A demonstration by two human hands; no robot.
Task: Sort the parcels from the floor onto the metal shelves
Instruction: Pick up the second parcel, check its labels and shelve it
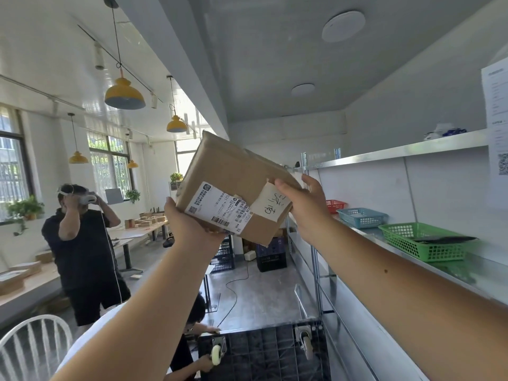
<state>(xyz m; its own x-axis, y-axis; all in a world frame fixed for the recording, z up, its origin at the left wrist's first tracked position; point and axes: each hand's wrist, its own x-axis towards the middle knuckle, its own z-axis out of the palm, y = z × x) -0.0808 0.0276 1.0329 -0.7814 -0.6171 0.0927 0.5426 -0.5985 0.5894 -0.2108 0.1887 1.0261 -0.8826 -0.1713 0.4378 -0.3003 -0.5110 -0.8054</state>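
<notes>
- The brown cardboard parcel [236, 185] is gripped from below at its near left corner by the left hand [189, 229], fingers closed under the printed shipping label [217, 209].
- The right edge of the parcel is steadied by the right hand [305, 204], thumb laid over the handwritten paper slip [272, 206] and fingers closed round the far side.
- The parcel is held tilted in the air at head height, just left of the metal shelves [412, 151] and touching none of them.
- The label is probably being read; both labels are best kept facing up and uncovered, so the thumb should be eased off the slip.
- For placing, the parcel should be levelled and slid flat onto a bare stretch of shelf, kept clear of the green basket [423, 242] and the blue basket [361, 217].
- The support underneath should be released only once the parcel rests fully on the shelf.
</notes>
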